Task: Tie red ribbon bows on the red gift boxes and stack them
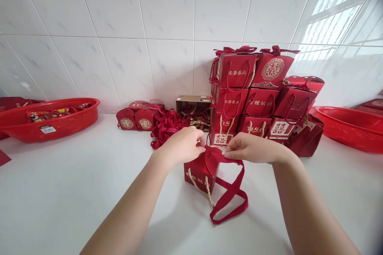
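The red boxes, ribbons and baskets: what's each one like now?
Red card gift box with gold rope handle: upright.
Long crimson fabric ribbon: pinched by right hand, trailing in loops.
Left hand: at the gift box's top, grip unclear.
Stacked red card boxes: bows along the top.
Crimson fabric ribbon heap: tangled.
Brown cardboard box: open, ribbons inside.
Left red plastic basket: holding packets.
Right red plastic basket: partly cut off.

The head camera looks from above and behind the left hand and right hand, facing forward and down over the table to the tiled wall beyond them, near enough that both forearms run off its lower edge.
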The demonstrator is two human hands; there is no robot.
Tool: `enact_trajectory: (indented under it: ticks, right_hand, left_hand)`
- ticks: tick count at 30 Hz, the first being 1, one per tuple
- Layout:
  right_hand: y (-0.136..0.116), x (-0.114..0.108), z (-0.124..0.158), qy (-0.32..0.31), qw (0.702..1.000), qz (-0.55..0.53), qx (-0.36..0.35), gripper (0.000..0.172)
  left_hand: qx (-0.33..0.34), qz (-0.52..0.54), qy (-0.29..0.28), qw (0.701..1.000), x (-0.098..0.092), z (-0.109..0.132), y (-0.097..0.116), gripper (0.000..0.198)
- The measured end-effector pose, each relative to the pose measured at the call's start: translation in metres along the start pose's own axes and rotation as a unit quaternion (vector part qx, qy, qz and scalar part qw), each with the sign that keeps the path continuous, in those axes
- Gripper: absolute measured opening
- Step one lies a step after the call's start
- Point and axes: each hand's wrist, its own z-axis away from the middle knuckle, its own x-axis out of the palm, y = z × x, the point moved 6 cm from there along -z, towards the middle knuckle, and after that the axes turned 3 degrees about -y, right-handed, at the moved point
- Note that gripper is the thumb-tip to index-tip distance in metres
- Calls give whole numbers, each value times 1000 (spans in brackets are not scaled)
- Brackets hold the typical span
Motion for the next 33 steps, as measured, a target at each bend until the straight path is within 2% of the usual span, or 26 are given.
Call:
enact_trajectory:
  ticks: [3, 7, 10, 15, 21, 27, 33]
  right_hand:
    - [8, 2, -6, -19, 1000, -9, 7, 39]
    - [15, 4, -12, -21, 999, -42, 23, 35]
    - [17, 4, -15, -15, 997, -69, 25, 30]
    - [19, 6, -19, 1, 995, -90, 40, 28]
    - [12, 9, -25, 19, 995, -94, 25, 36]
    - [12, 12, -31, 24, 998, -47, 39, 35]
    - [9, 13, -31, 33, 998, 7, 47, 39]
  left_hand:
    - [41, -40, -37, 998, 10, -4, 2, 14]
    - [42, -53, -116, 991, 20, -6, 1, 13]
    - [50, -43, -144, 987, 22, -7, 2, 12]
    - [73, -19, -142, 987, 24, -9, 4, 14]
    - [95, -3, -120, 988, 25, -11, 5, 14]
    - [99, -25, -132, 986, 31, -15, 1, 20]
    - [81, 11, -142, 986, 33, -18, -3, 16]
